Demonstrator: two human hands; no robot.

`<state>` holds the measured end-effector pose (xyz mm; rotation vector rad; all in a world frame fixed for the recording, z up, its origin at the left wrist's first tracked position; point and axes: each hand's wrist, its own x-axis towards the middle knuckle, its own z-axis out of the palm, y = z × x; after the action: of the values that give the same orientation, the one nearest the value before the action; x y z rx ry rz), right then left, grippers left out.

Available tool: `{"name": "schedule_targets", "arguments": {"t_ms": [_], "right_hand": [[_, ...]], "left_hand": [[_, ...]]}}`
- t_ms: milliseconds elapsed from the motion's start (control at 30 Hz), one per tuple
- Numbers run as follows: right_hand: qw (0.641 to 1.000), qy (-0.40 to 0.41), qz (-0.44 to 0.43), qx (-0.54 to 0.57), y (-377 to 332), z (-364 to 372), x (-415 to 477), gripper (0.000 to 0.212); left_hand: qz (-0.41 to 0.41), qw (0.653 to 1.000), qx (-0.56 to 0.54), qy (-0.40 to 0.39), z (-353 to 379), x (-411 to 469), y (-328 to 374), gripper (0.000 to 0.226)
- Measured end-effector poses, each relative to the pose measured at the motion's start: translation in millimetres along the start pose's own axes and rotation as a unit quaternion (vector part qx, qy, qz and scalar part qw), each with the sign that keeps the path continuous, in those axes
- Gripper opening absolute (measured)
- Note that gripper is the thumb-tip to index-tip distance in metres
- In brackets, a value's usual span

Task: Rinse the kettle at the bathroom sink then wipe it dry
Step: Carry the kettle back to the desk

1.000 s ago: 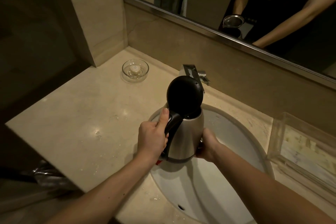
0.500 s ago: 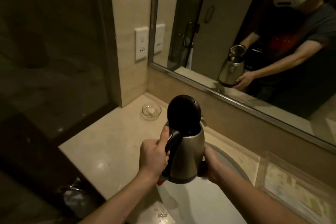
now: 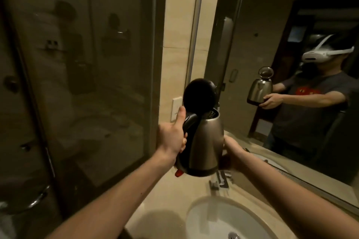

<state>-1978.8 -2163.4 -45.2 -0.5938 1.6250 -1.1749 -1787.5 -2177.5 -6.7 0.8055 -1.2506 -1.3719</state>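
Observation:
A steel electric kettle (image 3: 206, 141) with a black handle and its black lid (image 3: 199, 96) flipped up is held upright in mid-air, high above the counter. My left hand (image 3: 172, 136) grips the handle, thumb pointing up along it. My right hand (image 3: 232, 153) presses against the kettle's lower right side, partly hidden behind the body. Below and to the right lies the white oval sink (image 3: 219, 219) with the chrome faucet (image 3: 221, 180) just under the kettle's base. No water is seen running.
A beige stone counter (image 3: 161, 205) surrounds the sink. A large wall mirror (image 3: 281, 25) on the right reflects a person holding the kettle. A glass shower partition (image 3: 77, 83) fills the left. A white wall socket (image 3: 175, 108) sits behind the kettle.
The kettle has been lifted from just above the basin to well above the counter, and my view has tilted upward, so the mirror fills more of the frame. Both hands kept their hold.

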Motion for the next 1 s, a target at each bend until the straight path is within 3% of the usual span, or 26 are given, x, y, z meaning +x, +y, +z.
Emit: {"name": "schedule_targets", "arguments": {"t_ms": [233,467,567,667,733,867,1000], "right_hand": [[0.993,-0.014,-0.07,-0.089,-66.0,23.9,-41.5,0.027],[0.987,-0.052,-0.087,-0.126,-83.0,37.1,-54.7,0.051],[0.971,-0.023,-0.197,-0.135,-100.6,48.1,-70.5,0.064],[0.924,-0.041,-0.365,-0.109,-129.4,75.7,-112.3,0.063],[0.892,-0.066,-0.426,-0.135,-144.6,100.1,-131.3,0.068],[0.875,-0.052,-0.457,-0.152,-154.6,136.0,-139.6,0.099],[0.881,-0.039,-0.434,-0.184,-155.7,154.1,-136.3,0.112]], "left_hand": [[0.045,0.998,-0.014,0.035,-6.6,-3.9,75.3,0.057],[0.062,0.994,-0.023,0.086,-23.8,-13.4,101.0,0.058],[0.064,0.991,-0.024,0.112,-31.5,-18.2,106.7,0.058],[0.07,0.989,-0.013,0.13,-37.4,-24.3,111.4,0.059],[0.078,0.986,0.001,0.149,-40.7,-29.5,114.1,0.06],[0.085,0.977,0.019,0.194,-50.9,-41.1,120.8,0.063],[0.096,0.965,0.017,0.245,-66.4,-53.3,129.3,0.062]]}}
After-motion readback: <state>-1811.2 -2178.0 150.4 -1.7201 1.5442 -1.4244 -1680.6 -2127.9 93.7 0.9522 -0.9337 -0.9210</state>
